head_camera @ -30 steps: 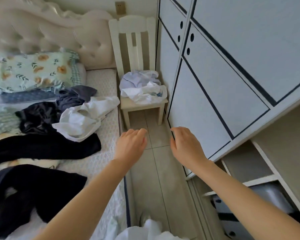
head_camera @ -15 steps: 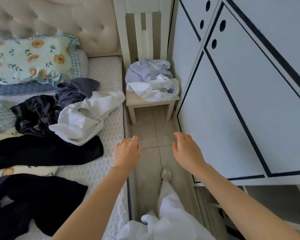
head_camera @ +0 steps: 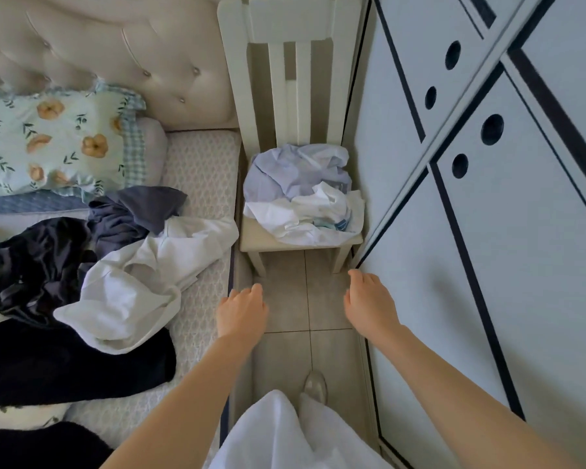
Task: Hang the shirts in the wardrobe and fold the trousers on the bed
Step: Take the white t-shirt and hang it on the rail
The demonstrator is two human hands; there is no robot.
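A crumpled pale blue shirt and a white shirt lie piled on the seat of a white wooden chair between bed and wardrobe. On the bed lie a white shirt, dark grey and black garments and dark trousers. My left hand and my right hand reach forward over the tiled floor, short of the chair. Both are empty with loosely bent fingers. The right hand is close to the wardrobe door.
A floral pillow leans on the tufted headboard. The aisle of floor tiles between bed and wardrobe is narrow. My white-clad legs and one shoe show at the bottom.
I have stepped forward toward the chair, which now looks larger and nearer. The open lower wardrobe shelves have dropped out of view. Both hands stay empty, held out in front.
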